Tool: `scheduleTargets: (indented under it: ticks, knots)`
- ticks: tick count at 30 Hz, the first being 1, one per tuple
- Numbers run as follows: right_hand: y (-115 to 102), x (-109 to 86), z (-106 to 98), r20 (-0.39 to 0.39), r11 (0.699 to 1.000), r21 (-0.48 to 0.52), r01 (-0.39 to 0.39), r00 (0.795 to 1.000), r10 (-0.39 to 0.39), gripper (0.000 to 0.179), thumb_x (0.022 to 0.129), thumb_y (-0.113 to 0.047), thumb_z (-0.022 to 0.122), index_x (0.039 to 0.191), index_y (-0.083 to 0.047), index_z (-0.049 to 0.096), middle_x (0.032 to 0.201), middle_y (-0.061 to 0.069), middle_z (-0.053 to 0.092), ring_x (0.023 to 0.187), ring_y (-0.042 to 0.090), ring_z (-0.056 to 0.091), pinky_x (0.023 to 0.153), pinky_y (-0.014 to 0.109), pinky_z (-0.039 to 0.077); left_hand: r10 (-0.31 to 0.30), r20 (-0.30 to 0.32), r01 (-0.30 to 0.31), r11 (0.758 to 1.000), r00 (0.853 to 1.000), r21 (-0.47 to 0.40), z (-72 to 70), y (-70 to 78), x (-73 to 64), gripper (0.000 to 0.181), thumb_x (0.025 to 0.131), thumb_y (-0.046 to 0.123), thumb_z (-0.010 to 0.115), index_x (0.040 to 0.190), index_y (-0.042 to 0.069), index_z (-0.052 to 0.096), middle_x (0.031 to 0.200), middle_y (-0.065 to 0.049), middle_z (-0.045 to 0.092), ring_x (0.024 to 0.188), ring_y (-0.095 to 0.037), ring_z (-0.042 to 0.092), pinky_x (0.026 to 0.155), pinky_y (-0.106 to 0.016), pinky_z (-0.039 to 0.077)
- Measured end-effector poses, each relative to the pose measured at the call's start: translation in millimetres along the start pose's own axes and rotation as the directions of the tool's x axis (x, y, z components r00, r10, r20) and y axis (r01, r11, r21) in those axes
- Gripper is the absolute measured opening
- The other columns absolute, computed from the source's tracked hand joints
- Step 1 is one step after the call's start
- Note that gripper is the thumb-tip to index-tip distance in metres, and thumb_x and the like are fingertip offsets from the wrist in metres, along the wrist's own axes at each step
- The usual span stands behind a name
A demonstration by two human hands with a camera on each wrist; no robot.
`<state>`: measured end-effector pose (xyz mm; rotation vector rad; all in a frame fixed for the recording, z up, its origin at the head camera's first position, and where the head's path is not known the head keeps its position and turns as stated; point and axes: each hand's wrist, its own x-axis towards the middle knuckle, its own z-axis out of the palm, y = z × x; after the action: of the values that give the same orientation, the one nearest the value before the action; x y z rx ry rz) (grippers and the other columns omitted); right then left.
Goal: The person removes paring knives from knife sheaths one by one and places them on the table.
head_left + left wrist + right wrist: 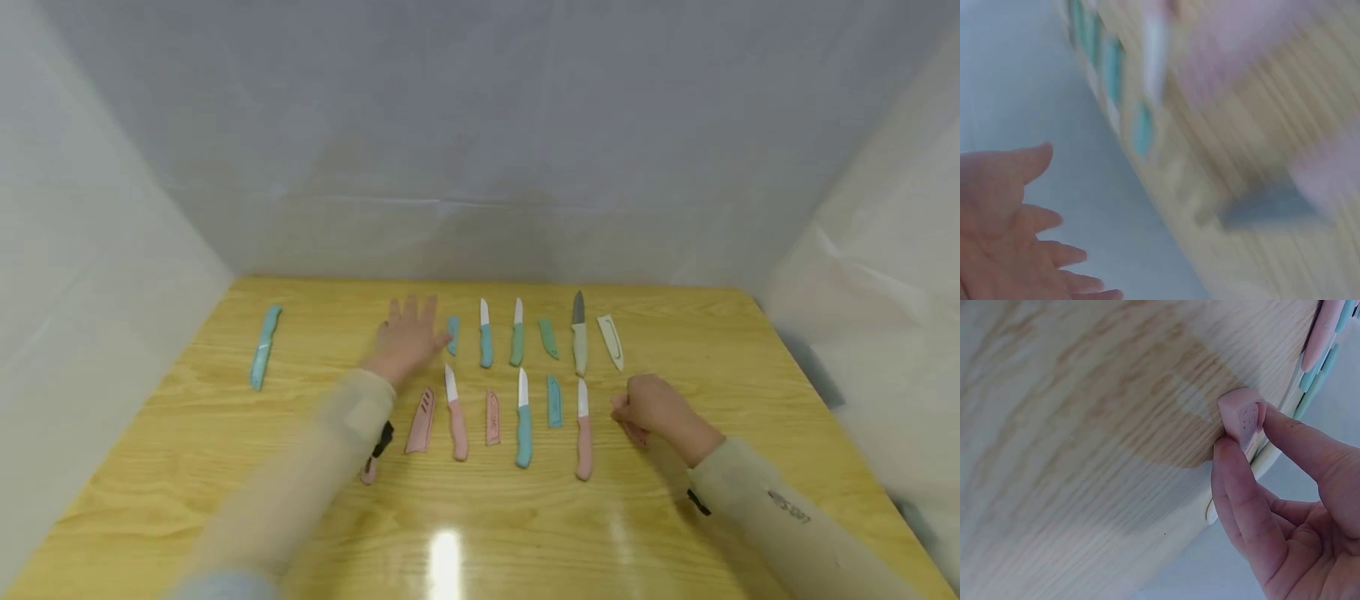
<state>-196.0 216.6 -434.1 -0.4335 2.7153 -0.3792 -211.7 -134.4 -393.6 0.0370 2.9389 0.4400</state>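
Observation:
In the head view my left hand (403,337) hovers with spread fingers over the back left of the table, its thumb beside a small blue sheath (453,327). It holds nothing. At the front row's right end my right hand (657,410) pinches a pink knife sheath (1239,412) between thumb and fingertips, low at the tabletop. Left of that hand lies a pink-handled knife (584,446) with a white blade. Further left are a blue sheath (554,402), a blue-handled knife (523,437), a pink sheath (492,417), another pink-handled knife (459,429) and a wider pink sheath (422,421).
A back row holds a blue-handled knife (486,346), a green-handled knife (517,343), a green sheath (549,338), a beige-handled knife (580,350) and a white sheath (611,342). A long blue item (264,346) lies far left. My left forearm partly covers a pink handle (368,472).

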Motion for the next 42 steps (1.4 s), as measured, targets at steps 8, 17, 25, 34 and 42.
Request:
scheduleTargets:
  ticks: [8, 17, 25, 34, 42]
  knots:
    - [2.3, -3.5, 1.8, -0.013, 1.000, 0.025, 0.016, 1.000, -0.016, 0.047, 0.092, -0.013, 0.063, 0.045, -0.008, 0.060, 0.040, 0.003, 0.054, 0.040, 0.015, 0.053, 0.089, 0.046, 0.051, 0.076, -0.025, -0.070, 0.979, 0.997, 0.190, -38.3, -107.3, 10.2, 0.056, 0.102, 0.006, 0.024, 0.155, 0.007, 0.007, 0.158, -0.027, 0.006, 0.141, -0.055, 0.002, 0.111, -0.070, 0.003]
    - [-4.5, -3.8, 5.7, 0.005, 0.999, 0.031, 0.014, 1.000, -0.014, 0.048, 0.093, -0.012, 0.061, 0.045, -0.007, 0.059, 0.040, 0.005, 0.054, 0.041, 0.017, 0.054, 0.090, 0.044, 0.051, 0.151, -0.011, -0.131, 0.889, 0.988, 0.438, -69.6, -206.8, -19.4, 0.065, 0.096, -0.005, 0.041, 0.154, 0.011, 0.017, 0.157, -0.029, 0.007, 0.138, -0.059, 0.004, 0.106, -0.076, 0.010]
    - [-2.1, -11.2, 8.6, -0.007, 1.000, 0.004, 0.020, 1.000, -0.020, 0.046, 0.092, -0.012, 0.063, 0.046, -0.007, 0.060, 0.041, 0.005, 0.054, 0.038, 0.014, 0.052, 0.085, 0.042, 0.053, 0.347, -0.024, -0.261, 0.749, 0.938, 0.608, -67.0, -252.4, -33.2, 0.082, 0.084, -0.018, 0.055, 0.151, 0.015, 0.023, 0.150, -0.027, 0.030, 0.135, -0.052, 0.028, 0.101, -0.072, 0.029]
    - [1.3, -16.5, 7.1, -0.040, 1.000, 0.016, 0.022, 0.999, -0.021, 0.049, 0.092, -0.012, 0.064, 0.043, -0.007, 0.058, 0.038, 0.004, 0.052, 0.039, 0.016, 0.052, 0.087, 0.042, 0.053, 0.323, 0.041, -0.268, 0.699, 0.946, 0.663, -48.9, -262.6, -8.9, 0.065, 0.086, -0.013, 0.059, 0.144, 0.007, 0.038, 0.148, -0.025, 0.036, 0.129, -0.050, 0.040, 0.099, -0.067, 0.036]
    - [2.2, -17.1, 6.9, -0.027, 1.000, 0.012, 0.010, 1.000, -0.009, 0.047, 0.092, -0.012, 0.064, 0.045, -0.008, 0.058, 0.038, 0.002, 0.052, 0.039, 0.015, 0.053, 0.085, 0.042, 0.053, 0.306, 0.117, -0.312, 0.730, 0.945, 0.608, -29.0, -272.1, 0.1, 0.065, 0.084, -0.010, 0.063, 0.142, 0.009, 0.044, 0.150, -0.022, 0.035, 0.131, -0.049, 0.038, 0.101, -0.068, 0.033]
